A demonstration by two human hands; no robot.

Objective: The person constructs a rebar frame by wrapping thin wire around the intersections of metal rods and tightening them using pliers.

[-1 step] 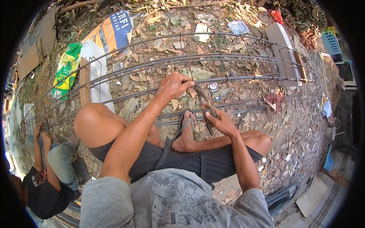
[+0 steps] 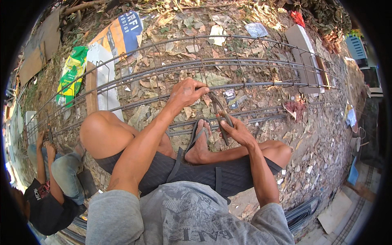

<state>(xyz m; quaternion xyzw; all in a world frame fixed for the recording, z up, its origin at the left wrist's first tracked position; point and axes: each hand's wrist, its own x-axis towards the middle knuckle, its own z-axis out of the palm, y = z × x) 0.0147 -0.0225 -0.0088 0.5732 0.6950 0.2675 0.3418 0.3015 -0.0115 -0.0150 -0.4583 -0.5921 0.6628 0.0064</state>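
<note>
A long cage of steel reinforcing bars with thin square stirrups stretches across in front of me. My left hand is closed over the near bar of the cage, beside a stirrup, with its fingertips at the joint. Whether it also pinches a wire is too small to tell. My right hand grips the handles of a pair of end-cutting pincers. Their jaws point up at the bar, just right of my left fingertips. Loose bars lie lower, by my sandalled foot.
White blocks prop the cage at left and right. A green-yellow sack and an orange-blue sack lie on leaf-littered ground. At the far left another person works at the same cage. Bundled bars lie lower right.
</note>
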